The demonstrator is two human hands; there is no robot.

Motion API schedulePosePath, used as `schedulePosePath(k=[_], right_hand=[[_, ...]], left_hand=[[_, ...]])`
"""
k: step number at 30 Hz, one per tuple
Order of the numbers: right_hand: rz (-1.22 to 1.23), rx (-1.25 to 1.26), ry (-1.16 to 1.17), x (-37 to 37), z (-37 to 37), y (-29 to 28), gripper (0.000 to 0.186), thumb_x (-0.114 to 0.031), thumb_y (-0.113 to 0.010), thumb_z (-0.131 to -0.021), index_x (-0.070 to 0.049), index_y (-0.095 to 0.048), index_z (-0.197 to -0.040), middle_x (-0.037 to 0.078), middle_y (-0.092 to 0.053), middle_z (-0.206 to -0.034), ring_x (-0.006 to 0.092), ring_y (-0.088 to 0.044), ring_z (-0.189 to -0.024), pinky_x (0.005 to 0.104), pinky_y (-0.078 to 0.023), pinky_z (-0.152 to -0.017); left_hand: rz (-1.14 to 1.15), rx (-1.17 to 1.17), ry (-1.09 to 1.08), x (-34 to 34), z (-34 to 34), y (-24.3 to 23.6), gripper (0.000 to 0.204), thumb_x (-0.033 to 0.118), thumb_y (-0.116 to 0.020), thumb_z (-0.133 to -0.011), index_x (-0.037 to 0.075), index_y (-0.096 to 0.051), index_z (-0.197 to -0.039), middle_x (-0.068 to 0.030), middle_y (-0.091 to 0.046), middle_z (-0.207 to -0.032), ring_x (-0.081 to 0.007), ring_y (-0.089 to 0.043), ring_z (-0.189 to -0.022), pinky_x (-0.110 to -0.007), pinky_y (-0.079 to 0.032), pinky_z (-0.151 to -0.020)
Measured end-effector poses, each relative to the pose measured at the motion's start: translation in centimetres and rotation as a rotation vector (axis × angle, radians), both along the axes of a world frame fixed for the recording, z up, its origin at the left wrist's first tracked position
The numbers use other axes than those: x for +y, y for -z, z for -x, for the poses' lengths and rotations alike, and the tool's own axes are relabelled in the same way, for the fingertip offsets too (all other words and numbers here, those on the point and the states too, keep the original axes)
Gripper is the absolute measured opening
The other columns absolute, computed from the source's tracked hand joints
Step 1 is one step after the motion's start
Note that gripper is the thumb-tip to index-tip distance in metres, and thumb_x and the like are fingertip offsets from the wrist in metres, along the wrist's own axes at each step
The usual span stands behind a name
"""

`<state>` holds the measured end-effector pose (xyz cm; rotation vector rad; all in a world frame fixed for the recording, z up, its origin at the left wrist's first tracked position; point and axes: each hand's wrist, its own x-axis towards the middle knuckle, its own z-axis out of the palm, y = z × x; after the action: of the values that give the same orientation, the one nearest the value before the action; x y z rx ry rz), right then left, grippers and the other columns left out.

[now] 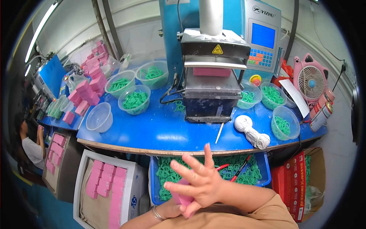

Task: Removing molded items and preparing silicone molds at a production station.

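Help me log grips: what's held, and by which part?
The left hand holds a pink block, apparently by its lower end; the right hand partly hides it.

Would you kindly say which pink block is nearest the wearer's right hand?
The pink block in the left hand, partly hidden by the right hand; the blocks in the white box and all others lie farther off.

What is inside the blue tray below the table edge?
Many green rings and slim red and black items lie in the blue tray. The rings cover its bottom; the right hand and forearm hide part.
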<state>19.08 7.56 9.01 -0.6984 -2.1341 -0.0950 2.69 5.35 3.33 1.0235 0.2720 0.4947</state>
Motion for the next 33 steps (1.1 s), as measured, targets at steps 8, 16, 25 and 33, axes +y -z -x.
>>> schedulePosePath(k=[8, 16, 25, 33], right_hand=[[1.181, 1.288, -0.138, 9.4, -8.5, -2.8, 0.072, -0.063, -0.031, -0.088, 0.004, -0.057, -0.093, 0.012, -0.061, -0.069, 0.0145, -0.055, -0.05, 0.0238, -0.042, -0.044], [1.188, 1.253, -0.286, 7.2, -10.8, -4.0, 0.044, -0.032, -0.037, -0.092, 0.006, -0.057, -0.101, 0.017, -0.063, -0.08, 0.0173, -0.055, -0.052, 0.0249, -0.044, -0.047], [1.78, 1.093, -0.7, -0.3, -8.8, -0.6, 0.05, -0.008, -0.052, -0.085, 0.002, -0.032, -0.129, 0.027, -0.057, -0.108, 0.021, -0.06, -0.049, 0.0253, -0.047, -0.041], [1.985, 0.883, -0.752, -1.1, -5.2, 1.9, 0.058, -0.008, -0.047, -0.088, -0.004, -0.018, -0.138, 0.03, -0.052, -0.113, 0.0195, -0.062, -0.056, 0.0248, -0.049, -0.046]], left_hand=[[0.302, -0.296, -0.199, 0.6, 0.1, -2.7, 0.104, 0.067, -0.065, -0.063, 0.001, -0.026, -0.135, -0.0209, -0.041, -0.13, -0.0369, -0.045, -0.117, -0.053, -0.04, -0.093], [-0.097, -0.102, -0.781, 3.3, 2.6, -5.7, 0.097, 0.053, -0.074, -0.063, 0.002, -0.03, -0.133, -0.0163, -0.043, -0.127, -0.0303, -0.046, -0.116, -0.052, -0.044, -0.09], [-1.655, 0.546, -0.992, 5.6, 1.8, -9.9, 0.095, 0.034, -0.082, -0.055, 0.01, -0.037, -0.135, -0.0276, -0.033, -0.127, -0.0417, -0.037, -0.114, -0.048, -0.032, -0.096], [-1.446, 0.728, -0.39, 9.3, -0.4, -10.1, 0.079, 0.021, -0.078, -0.054, 0.005, -0.046, -0.124, -0.0192, -0.044, -0.122, -0.0352, -0.043, -0.112, -0.04, -0.036, -0.096]])
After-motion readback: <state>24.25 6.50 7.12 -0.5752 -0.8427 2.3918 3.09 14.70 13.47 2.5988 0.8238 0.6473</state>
